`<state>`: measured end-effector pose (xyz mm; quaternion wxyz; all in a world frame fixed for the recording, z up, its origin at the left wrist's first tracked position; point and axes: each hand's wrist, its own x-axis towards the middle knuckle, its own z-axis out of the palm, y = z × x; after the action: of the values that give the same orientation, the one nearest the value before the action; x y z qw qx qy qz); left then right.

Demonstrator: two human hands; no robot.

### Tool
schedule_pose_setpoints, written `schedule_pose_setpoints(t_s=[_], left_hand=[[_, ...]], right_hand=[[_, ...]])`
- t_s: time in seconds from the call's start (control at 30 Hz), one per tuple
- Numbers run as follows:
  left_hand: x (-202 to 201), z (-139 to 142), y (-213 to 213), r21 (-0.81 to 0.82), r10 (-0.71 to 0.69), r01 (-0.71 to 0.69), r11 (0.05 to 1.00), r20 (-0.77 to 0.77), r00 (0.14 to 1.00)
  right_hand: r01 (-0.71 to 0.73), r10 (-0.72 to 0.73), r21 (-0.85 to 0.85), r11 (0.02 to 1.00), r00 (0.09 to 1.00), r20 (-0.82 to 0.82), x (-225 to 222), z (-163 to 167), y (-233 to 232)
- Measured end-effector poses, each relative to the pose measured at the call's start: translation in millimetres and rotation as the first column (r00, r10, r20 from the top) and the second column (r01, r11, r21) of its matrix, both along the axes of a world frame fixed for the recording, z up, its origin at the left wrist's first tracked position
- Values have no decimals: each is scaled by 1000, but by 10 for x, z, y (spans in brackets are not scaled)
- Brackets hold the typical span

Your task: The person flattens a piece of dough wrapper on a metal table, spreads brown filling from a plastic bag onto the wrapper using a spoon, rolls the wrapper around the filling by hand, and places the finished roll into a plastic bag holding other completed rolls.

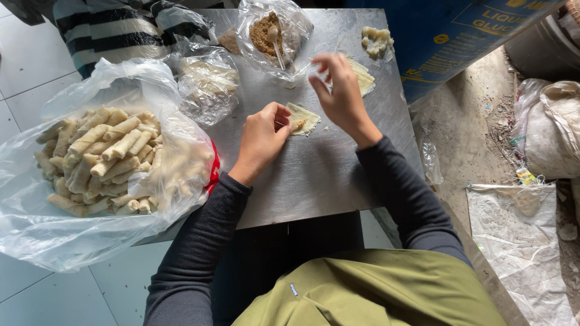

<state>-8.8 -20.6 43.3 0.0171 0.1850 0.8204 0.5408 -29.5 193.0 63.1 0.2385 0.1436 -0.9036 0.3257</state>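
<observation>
Steel desk (314,175) carries a small wrapper (304,118) with filling at the frame's centre, where the left hand (263,136) pinches its edge. The right hand (339,90) hovers above, fingers loosely open, holding nothing. A bag of rolls (109,160) sits at left.

clear bag of rolls (90,181) left | filling bag (272,36) top | blue drum's yellow label (483,24)

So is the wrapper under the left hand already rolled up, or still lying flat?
Still mostly flat. The wrapper lies spread on the metal table with filling showing on it; the left hand pinches its near edge.
</observation>
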Motion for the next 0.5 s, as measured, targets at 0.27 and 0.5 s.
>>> schedule_pose_setpoints(t_s=[0.27,0.5], left_hand=[[45,7,73,-9,52,-52,999,10,999],[67,-4,92,30,56,-57,998,15,998]], right_hand=[[89,-134,225,970,972,195,663,-64,-23],[65,-87,91,994,959,268,648,-92,-46]])
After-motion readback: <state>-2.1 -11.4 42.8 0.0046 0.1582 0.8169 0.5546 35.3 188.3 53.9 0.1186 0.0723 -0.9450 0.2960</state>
